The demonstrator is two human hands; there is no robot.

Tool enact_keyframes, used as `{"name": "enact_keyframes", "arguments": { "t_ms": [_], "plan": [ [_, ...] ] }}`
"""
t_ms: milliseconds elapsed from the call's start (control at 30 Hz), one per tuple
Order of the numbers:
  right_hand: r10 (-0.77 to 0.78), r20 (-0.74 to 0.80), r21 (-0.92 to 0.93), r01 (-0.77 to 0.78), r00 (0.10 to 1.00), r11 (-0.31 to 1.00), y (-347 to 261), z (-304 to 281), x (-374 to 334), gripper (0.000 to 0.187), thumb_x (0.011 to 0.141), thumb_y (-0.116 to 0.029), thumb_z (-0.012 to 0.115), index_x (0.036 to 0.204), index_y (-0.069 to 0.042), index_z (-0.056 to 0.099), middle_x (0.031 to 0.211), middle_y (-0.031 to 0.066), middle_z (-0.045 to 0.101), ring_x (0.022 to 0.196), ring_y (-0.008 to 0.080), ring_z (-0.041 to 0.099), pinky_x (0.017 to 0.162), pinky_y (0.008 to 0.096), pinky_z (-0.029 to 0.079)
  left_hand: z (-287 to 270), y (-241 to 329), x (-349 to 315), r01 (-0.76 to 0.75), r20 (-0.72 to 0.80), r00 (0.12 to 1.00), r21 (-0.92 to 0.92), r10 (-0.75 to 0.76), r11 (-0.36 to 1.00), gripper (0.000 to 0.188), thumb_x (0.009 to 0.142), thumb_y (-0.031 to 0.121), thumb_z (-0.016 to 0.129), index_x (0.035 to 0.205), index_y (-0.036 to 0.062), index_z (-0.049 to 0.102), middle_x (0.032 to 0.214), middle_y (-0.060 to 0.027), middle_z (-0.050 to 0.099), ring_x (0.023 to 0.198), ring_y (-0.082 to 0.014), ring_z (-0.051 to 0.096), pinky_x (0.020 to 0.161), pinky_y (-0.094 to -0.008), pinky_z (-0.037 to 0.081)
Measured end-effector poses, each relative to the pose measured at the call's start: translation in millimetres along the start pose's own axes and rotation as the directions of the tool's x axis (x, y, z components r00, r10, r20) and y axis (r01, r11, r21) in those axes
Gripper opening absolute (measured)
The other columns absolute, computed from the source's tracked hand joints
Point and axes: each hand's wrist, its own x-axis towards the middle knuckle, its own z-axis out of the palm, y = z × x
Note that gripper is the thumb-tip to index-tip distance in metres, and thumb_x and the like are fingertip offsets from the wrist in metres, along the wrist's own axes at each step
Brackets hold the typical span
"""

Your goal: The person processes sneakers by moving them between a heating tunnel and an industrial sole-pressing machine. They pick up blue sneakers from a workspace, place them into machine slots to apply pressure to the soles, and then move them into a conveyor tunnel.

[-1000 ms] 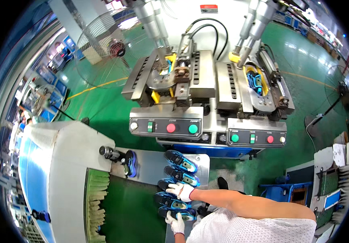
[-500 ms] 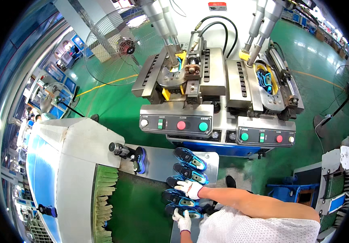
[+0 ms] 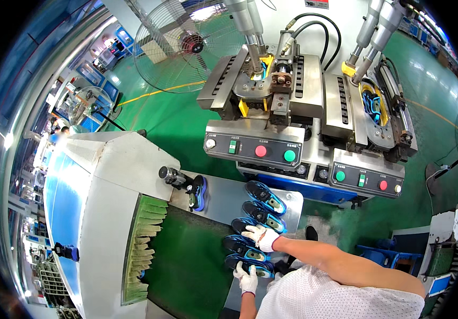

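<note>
Several black and blue sneakers lie side by side in a row on a metal shelf (image 3: 221,192). My left hand (image 3: 246,278), in a white glove, has its thumb and fingers bent over the side of the nearest sneaker (image 3: 263,269). Farther along the row, my right hand (image 3: 261,237), gloved too, lies across the middle sneaker (image 3: 240,226) with its fingers curved over the upper. Between the hands is another sneaker (image 3: 237,244); beyond the right hand lie a far sneaker (image 3: 265,196) and its neighbour (image 3: 263,214). The undersides of my fingers are hidden.
One sneaker (image 3: 199,192) stands apart by a black cylindrical fitting (image 3: 171,175). At left is a grey machine housing (image 3: 104,228) with a bristly curtain (image 3: 146,247). A two-station press (image 3: 271,95) with button panels (image 3: 253,146) stands ahead; a caged fan (image 3: 181,45) is behind it.
The view has turned a little, so the press and shelf appear farther right and higher. Both hands stay on the same sneakers, which keep their places in the row.
</note>
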Motion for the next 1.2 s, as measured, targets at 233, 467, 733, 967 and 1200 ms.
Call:
{"name": "enact_keyframes", "arguments": {
  "t_ms": [233, 467, 733, 967, 1200],
  "plan": [
    [-0.011, 0.012, -0.013, 0.011, 1.0, 1.0, 0.0, -5.0, -2.2, 0.068, 0.085, -0.014, 0.066, 0.15, -0.02, 0.045, 0.152, 0.016, 0.043, 0.124, 0.0391, 0.056, 0.106, 0.0438, 0.048, -0.1, 6.0, 0.2, 0.017, 0.013, 1.0, 0.011, -0.017, 1.0, 0.075, 0.093, 0.04, 0.069, 0.152, 0.0116, 0.033, 0.151, -0.0375, 0.024, 0.126, -0.0518, 0.049, 0.104, -0.0525, 0.045],
    [-0.013, 0.033, -0.028, 0.014, 0.999, 1.0, 0.8, -3.6, -2.0, 0.073, 0.084, -0.015, 0.068, 0.152, -0.02, 0.042, 0.154, 0.0176, 0.042, 0.125, 0.0402, 0.055, 0.106, 0.0451, 0.048, -1.6, 13.1, -2.7, 0.063, 0.013, 0.998, 0.015, -0.063, 0.998, 0.074, 0.093, 0.041, 0.069, 0.152, 0.0114, 0.034, 0.149, -0.0306, 0.029, 0.124, -0.0474, 0.051, 0.103, -0.0514, 0.045],
    [-0.007, 0.038, 0.015, 0.007, 0.999, 1.0, -3.0, -7.9, -2.0, 0.077, 0.081, -0.012, 0.072, 0.152, -0.019, 0.042, 0.154, 0.0178, 0.041, 0.127, 0.0403, 0.054, 0.107, 0.045, 0.047, -6.4, 17.8, -3.9, 0.066, 0.027, 0.997, 0.02, -0.067, 0.998, 0.074, 0.093, 0.037, 0.07, 0.152, 0.0108, 0.033, 0.151, -0.0376, 0.024, 0.122, -0.0516, 0.053, 0.101, -0.0522, 0.047],
    [0.024, 0.047, -0.025, -0.022, 0.999, 0.999, -0.3, -7.6, -2.7, 0.072, 0.083, -0.015, 0.07, 0.15, -0.021, 0.045, 0.154, 0.0169, 0.042, 0.126, 0.0416, 0.054, 0.107, 0.0453, 0.047, -0.1, 15.8, -4.3, 0.072, 0.029, 0.997, 0.01, -0.072, 0.997, 0.074, 0.092, 0.039, 0.07, 0.152, 0.0129, 0.034, 0.151, -0.035, 0.025, 0.125, -0.0496, 0.051, 0.104, -0.0521, 0.044],
    [0.024, 0.014, 0.021, -0.024, 1.0, 0.999, -2.6, -4.2, -0.1, 0.067, 0.084, -0.011, 0.065, 0.148, -0.02, 0.047, 0.154, 0.0188, 0.043, 0.134, 0.0403, 0.05, 0.112, 0.0477, 0.043, 1.7, 7.5, -2.8, 0.097, 0.008, 0.995, 0.029, -0.098, 0.995, 0.073, 0.091, 0.038, 0.07, 0.151, 0.0141, 0.036, 0.151, -0.0314, 0.026, 0.127, -0.0477, 0.048, 0.108, -0.0515, 0.041]
  ]
}}
